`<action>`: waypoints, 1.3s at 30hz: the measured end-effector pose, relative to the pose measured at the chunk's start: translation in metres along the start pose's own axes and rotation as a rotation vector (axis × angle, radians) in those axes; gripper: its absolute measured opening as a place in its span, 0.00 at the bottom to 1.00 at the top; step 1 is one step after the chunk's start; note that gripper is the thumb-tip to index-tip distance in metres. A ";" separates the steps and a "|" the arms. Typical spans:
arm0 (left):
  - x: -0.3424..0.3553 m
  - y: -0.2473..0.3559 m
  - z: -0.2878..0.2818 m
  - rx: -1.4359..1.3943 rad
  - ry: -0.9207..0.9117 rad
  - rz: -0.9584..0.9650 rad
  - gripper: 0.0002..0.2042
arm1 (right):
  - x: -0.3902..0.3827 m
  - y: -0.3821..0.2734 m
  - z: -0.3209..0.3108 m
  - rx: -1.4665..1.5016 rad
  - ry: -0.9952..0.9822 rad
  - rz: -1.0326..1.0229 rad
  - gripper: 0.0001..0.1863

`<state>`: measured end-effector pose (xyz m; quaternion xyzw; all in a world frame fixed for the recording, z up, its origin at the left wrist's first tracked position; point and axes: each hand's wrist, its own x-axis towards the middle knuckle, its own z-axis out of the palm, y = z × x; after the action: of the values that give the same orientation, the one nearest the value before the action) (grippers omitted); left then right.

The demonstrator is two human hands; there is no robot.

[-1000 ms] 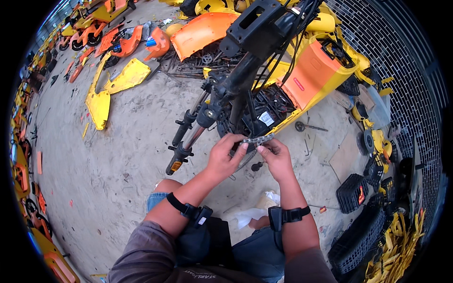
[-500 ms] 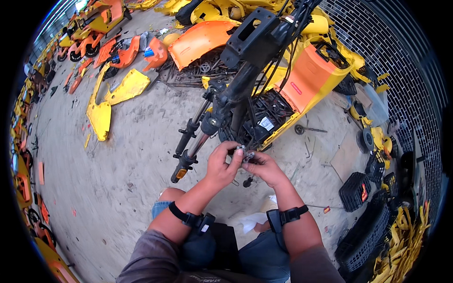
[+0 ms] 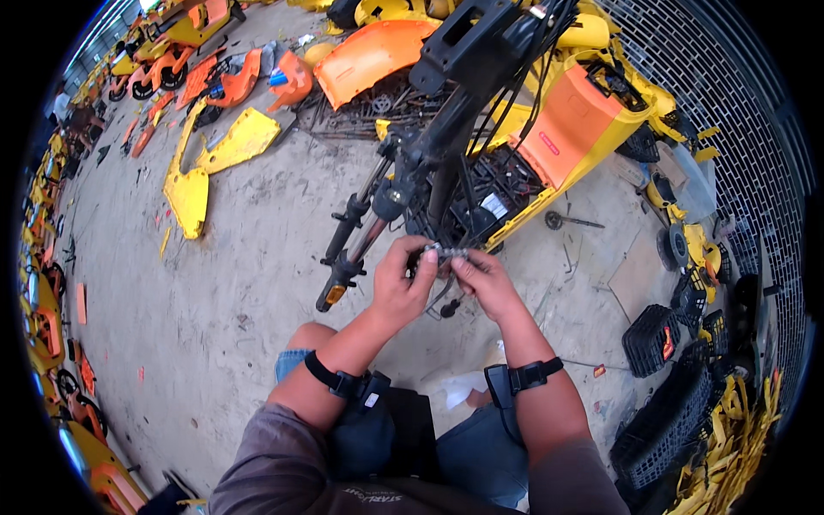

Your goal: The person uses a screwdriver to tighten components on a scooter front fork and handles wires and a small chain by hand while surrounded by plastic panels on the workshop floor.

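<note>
My left hand point(image 3: 405, 276) is closed, its thumb and fingers pinching one end of a small grey ridged piece point(image 3: 448, 252). Pinched at the other end is my right hand point(image 3: 483, 281), so the piece spans the short gap between both thumbs. Its exact kind is too small to make out. Just beyond my hands stands a stripped scooter frame, with its black steering column point(image 3: 442, 146) and a front fork leg point(image 3: 354, 257) slanting down to the left. A dark cable point(image 3: 439, 294) hangs below my hands, ending in a black knob-like part.
An orange and yellow scooter body point(image 3: 571, 124) lies behind the column, exposing wiring. Yellow panels point(image 3: 184, 193) and an orange panel point(image 3: 373, 60) lie on the concrete floor. Black baskets point(image 3: 650, 339) and yellow scraps point(image 3: 730, 446) are piled at the right, near a brick-patterned wall point(image 3: 730, 94).
My hands have risen slightly and the right hand has turned. The grey piece now lies level between them, more of it showing. The whole view has shifted a little.
</note>
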<state>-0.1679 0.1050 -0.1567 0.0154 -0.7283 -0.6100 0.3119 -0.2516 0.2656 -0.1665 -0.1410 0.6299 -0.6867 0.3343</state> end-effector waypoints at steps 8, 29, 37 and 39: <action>-0.002 0.005 -0.020 0.121 -0.032 0.106 0.06 | 0.002 -0.005 0.015 0.017 0.018 -0.080 0.18; 0.009 -0.022 -0.027 -0.155 -0.129 -0.557 0.15 | 0.050 0.002 0.047 -0.036 0.362 -0.268 0.17; 0.020 -0.037 0.004 -0.316 0.017 -0.550 0.17 | 0.049 -0.041 0.057 -0.099 0.493 -0.155 0.19; 0.022 -0.044 0.007 -0.366 0.044 -0.550 0.17 | 0.053 -0.042 0.061 -0.038 0.491 -0.127 0.19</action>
<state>-0.2049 0.0914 -0.1871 0.1684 -0.5683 -0.7916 0.1485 -0.2646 0.1843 -0.1280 -0.0155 0.6948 -0.7081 0.1249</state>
